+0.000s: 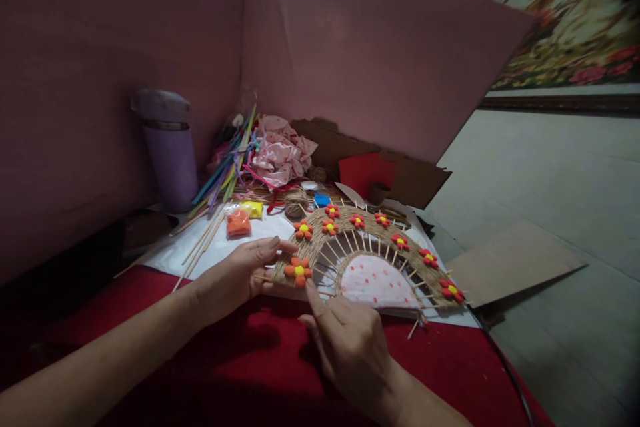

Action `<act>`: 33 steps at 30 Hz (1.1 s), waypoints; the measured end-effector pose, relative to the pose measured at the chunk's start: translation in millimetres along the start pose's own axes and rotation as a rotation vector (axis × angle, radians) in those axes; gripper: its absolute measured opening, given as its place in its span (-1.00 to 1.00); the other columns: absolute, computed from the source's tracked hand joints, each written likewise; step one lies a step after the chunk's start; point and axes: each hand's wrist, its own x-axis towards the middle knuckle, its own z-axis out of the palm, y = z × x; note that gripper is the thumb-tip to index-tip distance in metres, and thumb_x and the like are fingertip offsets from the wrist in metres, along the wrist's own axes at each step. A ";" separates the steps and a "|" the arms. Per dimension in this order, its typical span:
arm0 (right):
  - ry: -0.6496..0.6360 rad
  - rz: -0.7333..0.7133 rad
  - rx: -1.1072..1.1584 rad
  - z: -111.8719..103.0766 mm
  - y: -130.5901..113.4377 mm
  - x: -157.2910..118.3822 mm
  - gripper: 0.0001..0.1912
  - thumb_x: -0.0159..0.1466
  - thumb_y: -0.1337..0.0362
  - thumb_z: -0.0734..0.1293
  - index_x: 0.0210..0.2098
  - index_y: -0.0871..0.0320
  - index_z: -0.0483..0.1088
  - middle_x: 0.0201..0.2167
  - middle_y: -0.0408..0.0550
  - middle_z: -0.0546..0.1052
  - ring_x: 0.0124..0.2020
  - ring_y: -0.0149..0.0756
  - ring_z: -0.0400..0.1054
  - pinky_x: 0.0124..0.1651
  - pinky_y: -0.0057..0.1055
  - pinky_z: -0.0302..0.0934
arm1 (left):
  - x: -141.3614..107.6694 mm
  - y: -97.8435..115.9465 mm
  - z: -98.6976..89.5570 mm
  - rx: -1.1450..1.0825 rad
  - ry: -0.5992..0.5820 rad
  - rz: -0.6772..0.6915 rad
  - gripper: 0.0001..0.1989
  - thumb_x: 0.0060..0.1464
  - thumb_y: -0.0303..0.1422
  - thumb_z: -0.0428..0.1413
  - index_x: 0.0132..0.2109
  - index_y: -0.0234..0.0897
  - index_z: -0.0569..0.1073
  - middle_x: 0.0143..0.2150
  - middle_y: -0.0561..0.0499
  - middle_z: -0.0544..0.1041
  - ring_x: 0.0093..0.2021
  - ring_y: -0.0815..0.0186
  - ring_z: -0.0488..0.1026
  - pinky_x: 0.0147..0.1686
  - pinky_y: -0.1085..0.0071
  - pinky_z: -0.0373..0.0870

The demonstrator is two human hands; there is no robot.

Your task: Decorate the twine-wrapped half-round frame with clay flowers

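A half-round fan of woven twine (320, 240) on thin sticks lies before me, with a dotted fabric centre (380, 281). Several red and orange clay flowers with yellow middles sit along its twine band. My left hand (240, 270) grips the fan's left end, thumb and fingers on either side of the edge. The tip of my right hand's (350, 340) stretched index finger touches the lower edge of the leftmost orange flower (299, 271). The other right fingers are curled, the thumb stands apart, and no object shows in that hand.
A purple tumbler (173, 160) stands at the back left beside pipe cleaners (235, 160) and crumpled pink fabric (283, 150). Orange clay (239, 223), a twine ball (297, 201) and loose sticks (200, 247) lie on white paper over a red cloth (225, 360). Cardboard (515, 257) is at right.
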 end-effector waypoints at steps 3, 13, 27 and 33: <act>-0.023 0.018 0.027 0.8 -0.3 1.7 -0.58 0.32 0.33 0.16 0.10 0.47 0.22 -0.54 -0.04 0.45 -0.55 -0.37 0.26 -0.51 -0.38 -0.02 | -0.5 0.9 1.5 0.005 0.010 -0.001 -0.72 0.11 -0.26 0.03 -0.10 -0.36 0.39 -0.13 -0.22 0.50 -0.18 0.06 0.51 -0.06 0.03 0.35; -0.065 0.056 0.059 -0.2 -0.1 4.5 -0.56 0.33 0.31 0.14 0.15 0.39 0.17 -0.52 -0.04 0.50 -0.53 -0.38 0.31 -0.50 -0.43 0.03 | -0.9 0.5 1.5 0.016 -0.002 0.013 -0.72 0.09 -0.28 0.06 -0.10 -0.36 0.40 -0.13 -0.23 0.52 -0.17 0.08 0.51 -0.05 0.05 0.34; -0.079 0.004 -0.064 3.9 -1.0 4.4 -0.56 0.34 0.31 0.13 0.17 0.38 0.15 -0.60 -0.12 0.41 -0.60 -0.40 0.22 -0.54 -0.36 -0.10 | -1.4 1.2 1.1 0.015 -0.003 0.007 -0.72 0.09 -0.28 0.06 -0.09 -0.35 0.39 -0.09 -0.25 0.50 -0.13 0.06 0.49 -0.02 0.00 0.31; -0.023 -0.025 -0.068 4.9 -1.1 4.1 -0.56 0.34 0.32 0.14 0.17 0.40 0.14 -0.61 -0.13 0.40 -0.61 -0.41 0.20 -0.53 -0.37 -0.11 | -0.2 0.4 -0.5 0.000 -0.015 0.017 -0.72 0.10 -0.30 0.05 -0.08 -0.36 0.38 -0.07 -0.26 0.49 -0.12 0.05 0.49 -0.02 -0.01 0.30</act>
